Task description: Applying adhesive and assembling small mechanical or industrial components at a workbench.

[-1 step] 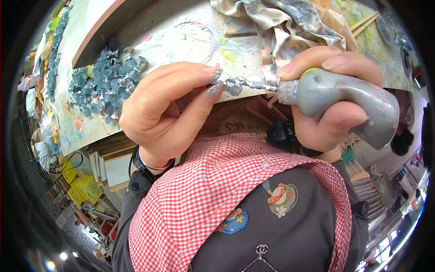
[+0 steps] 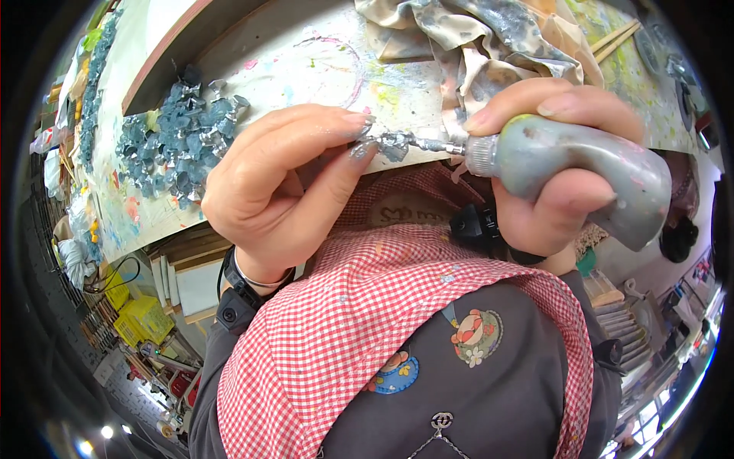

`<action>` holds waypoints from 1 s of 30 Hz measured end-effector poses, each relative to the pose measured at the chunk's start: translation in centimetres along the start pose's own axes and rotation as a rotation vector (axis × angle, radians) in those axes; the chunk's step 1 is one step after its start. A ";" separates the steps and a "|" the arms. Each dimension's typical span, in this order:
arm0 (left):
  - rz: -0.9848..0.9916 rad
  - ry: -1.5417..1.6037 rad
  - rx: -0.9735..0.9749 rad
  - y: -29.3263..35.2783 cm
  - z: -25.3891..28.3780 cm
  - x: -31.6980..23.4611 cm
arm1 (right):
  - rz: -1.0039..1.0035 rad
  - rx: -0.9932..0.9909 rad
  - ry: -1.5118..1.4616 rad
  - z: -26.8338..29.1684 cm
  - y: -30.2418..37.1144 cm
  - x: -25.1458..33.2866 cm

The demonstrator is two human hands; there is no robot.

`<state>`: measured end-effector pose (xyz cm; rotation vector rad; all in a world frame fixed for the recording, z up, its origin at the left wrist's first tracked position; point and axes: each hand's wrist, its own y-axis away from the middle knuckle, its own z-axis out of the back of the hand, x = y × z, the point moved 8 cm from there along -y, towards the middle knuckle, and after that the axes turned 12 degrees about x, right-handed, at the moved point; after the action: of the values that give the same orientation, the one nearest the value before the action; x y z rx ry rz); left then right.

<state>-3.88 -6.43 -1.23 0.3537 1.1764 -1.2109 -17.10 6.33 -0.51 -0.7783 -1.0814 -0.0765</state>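
My left hand (image 2: 283, 180) pinches a small crumpled silver-grey piece (image 2: 392, 145) between thumb and fingertips, which are smeared with grey. Around a grey squeeze bottle (image 2: 612, 172) the fingers and thumb of my right hand (image 2: 550, 206) are wrapped, denting its soft side. The bottle lies on its side, its clear ribbed collar and thin metal nozzle (image 2: 440, 145) pointing left. That nozzle's tip meets the silver-grey piece; whether it enters the piece I cannot tell. Left of my left hand lies a heap of similar blue-grey and silver pieces (image 2: 180, 141) on the paint-marked table.
A wooden-edged frame or tray (image 2: 164, 53) stands behind the heap. Stained cloth (image 2: 489, 46) lies crumpled at the back, beside wooden sticks (image 2: 618, 42). More blue-grey pieces (image 2: 95, 92) line the far left. A yellow crate (image 2: 145, 320) sits below the table at left.
The bottle in my right hand has shifted very slightly to the left. My left hand and the piece stay in place.
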 end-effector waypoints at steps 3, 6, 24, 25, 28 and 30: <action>0.017 0.083 -0.013 0.0 0.0 0.3 | -0.002 0.006 -0.030 -0.4 0.0 -0.5; -0.063 0.166 -0.006 -0.4 0.1 0.6 | 0.114 -0.104 -0.236 0.2 0.6 -1.2; -0.193 -0.022 0.149 -0.9 -0.4 -0.8 | -0.006 -0.044 -0.478 -0.8 -0.5 -1.3; -0.261 -0.013 0.127 -0.8 -0.2 -1.0 | -0.082 -0.115 -0.508 -0.4 0.0 -2.3; -0.262 -0.003 0.123 -0.8 -0.3 -1.0 | -0.042 -0.143 -0.576 -0.4 0.2 -2.3; -0.267 -0.007 0.126 -0.8 -0.3 -0.9 | -0.020 -0.136 -0.576 -0.5 0.2 -2.4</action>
<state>-4.63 -6.01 -0.34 0.2922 1.1701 -1.5215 -17.83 5.47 -2.71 -0.9403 -1.6421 0.0635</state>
